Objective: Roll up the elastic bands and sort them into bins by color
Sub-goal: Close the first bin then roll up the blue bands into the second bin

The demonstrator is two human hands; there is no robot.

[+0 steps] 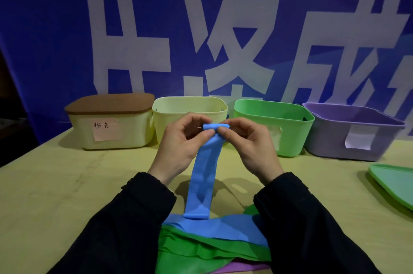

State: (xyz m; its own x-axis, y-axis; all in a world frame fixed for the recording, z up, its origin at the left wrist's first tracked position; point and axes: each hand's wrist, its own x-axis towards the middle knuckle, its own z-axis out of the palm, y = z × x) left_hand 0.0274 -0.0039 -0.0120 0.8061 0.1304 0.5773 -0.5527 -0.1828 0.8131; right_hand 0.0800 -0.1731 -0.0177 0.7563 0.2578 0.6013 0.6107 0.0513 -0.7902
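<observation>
Blue elastic band pinched at its top end between your two hands above the table

Your left hand and right hand each grip the small rolled top with thumb and fingers; the rest hangs to a pile of bands at the table's near edge. Along the far edge stand a lidded cream bin, yellow bin, green bin and purple bin
</observation>
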